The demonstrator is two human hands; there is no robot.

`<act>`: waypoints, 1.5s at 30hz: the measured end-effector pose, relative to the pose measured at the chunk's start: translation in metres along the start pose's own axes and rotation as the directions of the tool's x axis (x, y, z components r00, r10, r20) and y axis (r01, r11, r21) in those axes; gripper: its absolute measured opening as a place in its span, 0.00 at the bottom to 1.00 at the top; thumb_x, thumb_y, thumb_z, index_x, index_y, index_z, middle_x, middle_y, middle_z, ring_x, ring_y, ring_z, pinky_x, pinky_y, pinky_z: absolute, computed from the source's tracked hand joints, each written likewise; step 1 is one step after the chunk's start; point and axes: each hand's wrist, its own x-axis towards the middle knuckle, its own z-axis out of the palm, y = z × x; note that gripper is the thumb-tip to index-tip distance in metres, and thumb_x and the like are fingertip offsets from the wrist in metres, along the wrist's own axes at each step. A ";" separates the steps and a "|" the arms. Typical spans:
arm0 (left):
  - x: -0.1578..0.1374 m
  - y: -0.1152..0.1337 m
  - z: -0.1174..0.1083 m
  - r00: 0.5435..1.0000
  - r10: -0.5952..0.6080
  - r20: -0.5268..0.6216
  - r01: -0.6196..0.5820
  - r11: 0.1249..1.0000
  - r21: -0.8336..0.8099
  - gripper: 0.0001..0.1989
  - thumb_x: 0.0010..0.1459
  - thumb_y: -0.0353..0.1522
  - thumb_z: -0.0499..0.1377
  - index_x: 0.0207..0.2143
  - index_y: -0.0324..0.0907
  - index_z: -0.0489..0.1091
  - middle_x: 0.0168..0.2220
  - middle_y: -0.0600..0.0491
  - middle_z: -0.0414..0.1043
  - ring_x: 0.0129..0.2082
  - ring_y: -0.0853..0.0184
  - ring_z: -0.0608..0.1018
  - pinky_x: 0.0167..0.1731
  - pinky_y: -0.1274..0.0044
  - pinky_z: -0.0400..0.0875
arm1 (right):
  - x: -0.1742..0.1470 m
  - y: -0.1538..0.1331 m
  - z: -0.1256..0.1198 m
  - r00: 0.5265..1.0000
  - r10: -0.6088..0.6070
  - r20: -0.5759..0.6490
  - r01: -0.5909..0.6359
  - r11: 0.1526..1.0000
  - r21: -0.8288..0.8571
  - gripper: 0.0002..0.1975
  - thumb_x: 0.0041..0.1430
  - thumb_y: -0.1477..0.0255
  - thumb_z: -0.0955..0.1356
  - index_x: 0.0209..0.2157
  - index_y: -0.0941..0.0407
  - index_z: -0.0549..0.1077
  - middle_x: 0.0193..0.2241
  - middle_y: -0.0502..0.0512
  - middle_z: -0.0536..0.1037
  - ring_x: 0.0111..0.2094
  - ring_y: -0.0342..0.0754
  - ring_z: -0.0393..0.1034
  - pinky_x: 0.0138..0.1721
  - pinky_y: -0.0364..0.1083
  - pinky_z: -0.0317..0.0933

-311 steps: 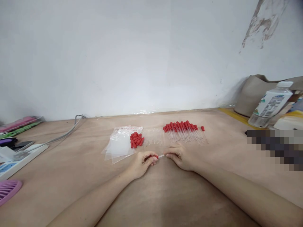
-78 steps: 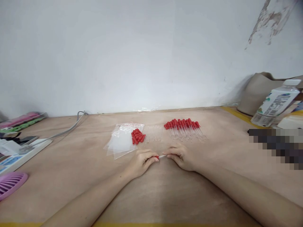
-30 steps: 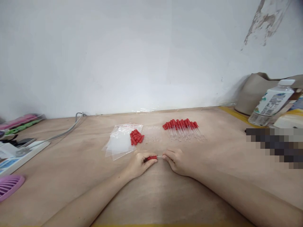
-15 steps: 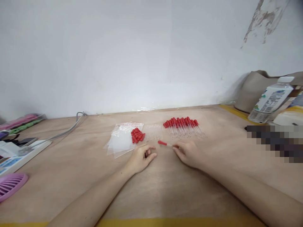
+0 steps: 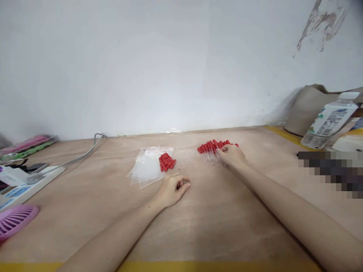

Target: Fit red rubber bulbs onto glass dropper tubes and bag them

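My left hand rests on the table with its fingers loosely curled, thumb and forefinger apart, and nothing between them. Just beyond it lies a heap of red rubber bulbs, partly on clear plastic zip bags. Thin clear tubes lie beside the bulbs. To the right, glass droppers with red bulbs are laid out in a row. My right hand is over this row, its fingers pinched on a dropper whose red bulb points away from me; the hand hides several droppers.
A power strip with a grey cable and a pink fan stand at the left. On the right are a plastic bottle and a grey-brown bin. A white wall rises behind the table.
My right hand has moved away from me and slightly right, carrying the dropper from the open table to the row. My left hand has stayed nearly still.
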 end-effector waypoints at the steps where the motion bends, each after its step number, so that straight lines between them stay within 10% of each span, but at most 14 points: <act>1: 0.000 0.000 0.000 1.000 -0.004 -0.001 0.004 1.000 -0.002 0.10 0.55 0.35 0.54 0.35 0.40 0.72 0.22 0.55 0.62 0.23 0.71 0.67 0.23 0.80 0.60 | 0.001 -0.002 0.003 1.000 0.007 -0.001 -0.007 1.000 -0.013 0.12 0.47 0.61 0.63 0.24 0.54 0.75 0.27 0.54 0.76 0.32 0.51 0.68 0.28 0.44 0.56; 12: 0.001 0.000 0.000 1.000 0.005 -0.007 -0.005 1.000 -0.012 0.10 0.55 0.35 0.54 0.35 0.40 0.72 0.22 0.56 0.62 0.23 0.71 0.66 0.23 0.80 0.60 | -0.010 -0.007 0.013 0.991 -0.117 -0.064 0.113 0.992 -0.064 0.17 0.51 0.56 0.62 0.26 0.54 0.72 0.26 0.53 0.75 0.31 0.50 0.69 0.31 0.45 0.56; 18: 0.001 0.001 0.000 1.000 0.007 0.009 -0.007 1.000 -0.008 0.10 0.55 0.34 0.54 0.35 0.40 0.72 0.22 0.55 0.62 0.24 0.71 0.67 0.23 0.80 0.60 | -0.027 -0.043 0.026 0.963 -0.267 0.045 0.270 0.958 -0.096 0.16 0.53 0.59 0.61 0.27 0.54 0.73 0.28 0.54 0.76 0.33 0.51 0.69 0.32 0.45 0.57; 25: 0.000 0.001 0.000 1.000 0.008 0.000 -0.008 1.000 0.005 0.09 0.55 0.34 0.54 0.35 0.41 0.71 0.22 0.55 0.63 0.24 0.70 0.67 0.23 0.80 0.61 | -0.020 -0.069 0.037 0.963 -0.157 0.221 0.203 0.956 -0.209 0.11 0.50 0.66 0.64 0.31 0.56 0.74 0.33 0.60 0.76 0.37 0.55 0.70 0.32 0.48 0.60; 35: 0.006 -0.020 -0.011 0.955 0.008 -0.295 0.043 0.985 0.167 0.05 0.55 0.30 0.52 0.29 0.41 0.68 0.28 0.53 0.65 0.30 0.68 0.70 0.31 0.77 0.64 | -0.061 -0.032 0.002 0.892 -0.331 0.308 0.408 0.882 -0.234 0.07 0.49 0.72 0.62 0.23 0.57 0.70 0.24 0.59 0.74 0.27 0.51 0.69 0.24 0.45 0.55; 45: 0.035 -0.033 -0.028 0.919 0.020 -0.395 0.180 0.868 0.462 0.08 0.51 0.37 0.57 0.33 0.43 0.71 0.40 0.47 0.65 0.43 0.56 0.64 0.41 0.67 0.59 | -0.088 0.006 0.004 0.841 -0.521 0.144 0.520 0.853 0.045 0.05 0.53 0.69 0.62 0.31 0.55 0.66 0.29 0.51 0.72 0.27 0.43 0.65 0.24 0.41 0.49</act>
